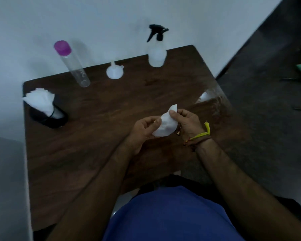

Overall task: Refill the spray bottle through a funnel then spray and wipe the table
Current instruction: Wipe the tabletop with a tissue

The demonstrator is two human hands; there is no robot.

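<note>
While unreadable on clear bottle (pixel 73 64), faint lettering; tissue (pixel 165 125) between hands.

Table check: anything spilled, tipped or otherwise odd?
One oddity: the funnel sits upside down, spout up, between the purple-capped bottle and the spray bottle. Both stand upright. No spill shows on the table.

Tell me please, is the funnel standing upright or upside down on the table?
Upside down: the funnel rests on its wide mouth on the table, spout pointing up, between the tube and the spray bottle.
</note>
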